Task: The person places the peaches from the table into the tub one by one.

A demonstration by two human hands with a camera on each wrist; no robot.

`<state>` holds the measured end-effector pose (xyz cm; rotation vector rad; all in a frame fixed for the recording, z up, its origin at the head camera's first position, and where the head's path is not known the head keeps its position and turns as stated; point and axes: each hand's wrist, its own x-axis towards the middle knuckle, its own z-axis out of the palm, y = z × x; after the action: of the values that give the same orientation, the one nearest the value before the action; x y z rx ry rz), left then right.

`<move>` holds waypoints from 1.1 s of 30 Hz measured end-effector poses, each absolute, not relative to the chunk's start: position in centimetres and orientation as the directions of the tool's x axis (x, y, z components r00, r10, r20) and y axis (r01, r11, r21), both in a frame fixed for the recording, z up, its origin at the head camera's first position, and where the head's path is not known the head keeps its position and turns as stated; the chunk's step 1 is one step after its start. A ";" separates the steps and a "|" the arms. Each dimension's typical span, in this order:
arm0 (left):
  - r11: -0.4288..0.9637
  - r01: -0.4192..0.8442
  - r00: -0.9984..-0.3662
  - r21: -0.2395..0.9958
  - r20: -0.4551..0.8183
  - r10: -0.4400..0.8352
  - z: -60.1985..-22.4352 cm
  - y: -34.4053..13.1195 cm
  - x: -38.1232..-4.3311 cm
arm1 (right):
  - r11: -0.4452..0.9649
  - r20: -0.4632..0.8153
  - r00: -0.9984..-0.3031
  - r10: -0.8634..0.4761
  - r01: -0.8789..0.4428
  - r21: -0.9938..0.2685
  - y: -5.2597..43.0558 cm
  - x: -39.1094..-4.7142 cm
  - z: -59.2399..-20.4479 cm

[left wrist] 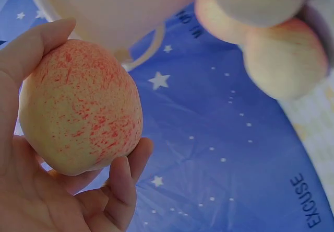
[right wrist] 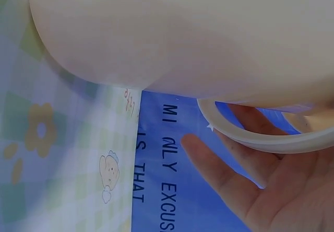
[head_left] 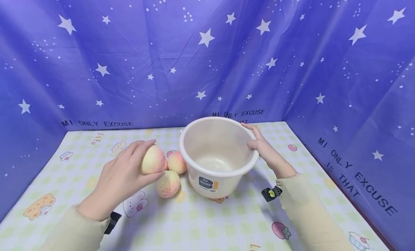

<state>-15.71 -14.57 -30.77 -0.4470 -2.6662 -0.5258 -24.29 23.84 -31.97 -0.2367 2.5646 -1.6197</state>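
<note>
Your left hand pinches a peach between thumb and fingers, their tips curved around it; it appears raised off the surface. The bucket stands to the right of that peach, mouth upward, and the governing relation is this gap: the peach lies outside the near-left rim, and its height relative to the rim cannot be told. The peach is almost round and shows no clear long axis. Your right hand grips the bucket's right rim, thumb over the inside; in the right wrist view other fingers appear spread beside the handle. A second peach rests just beside the bucket's left wall, a third peach lies nearer you, and a sliver of a fourth peach shows between; your left hand is the nearer to all of these. Writing: the bucket's label, dark with an orange patch, is too small to read; the curtain bears "MI ONLY EXCUSE" and "IS THAT"; the patterned cover on the surface reads "Life" at the far left.
</note>
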 end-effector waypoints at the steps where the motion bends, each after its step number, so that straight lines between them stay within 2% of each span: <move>1: 0.878 0.373 -0.876 0.299 0.425 0.227 -30.6 -14.4 -15.8 | 0.421 0.000 -0.983 -0.183 -0.078 -0.904 23.9 -24.3 -32.0; 17: 0.782 0.465 -0.848 0.414 0.461 0.260 -28.0 -12.0 -17.6 | 0.407 0.000 -0.983 -0.181 -0.075 -0.910 24.2 -24.2 -32.2; 24: 0.741 0.527 -0.807 0.416 0.517 0.284 -27.9 -10.9 -18.3 | 0.401 0.009 -0.983 -0.182 -0.083 -0.912 24.2 -24.3 -32.2; 33: 0.731 0.520 -0.815 0.442 0.512 0.270 -27.6 -9.9 -18.8 | 0.395 0.003 -0.983 -0.181 -0.075 -0.916 24.2 -24.1 -32.1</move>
<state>-18.80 -9.94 -27.61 -0.6052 -2.5167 -0.8195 -24.11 24.18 -32.11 -0.2345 2.5413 -1.6599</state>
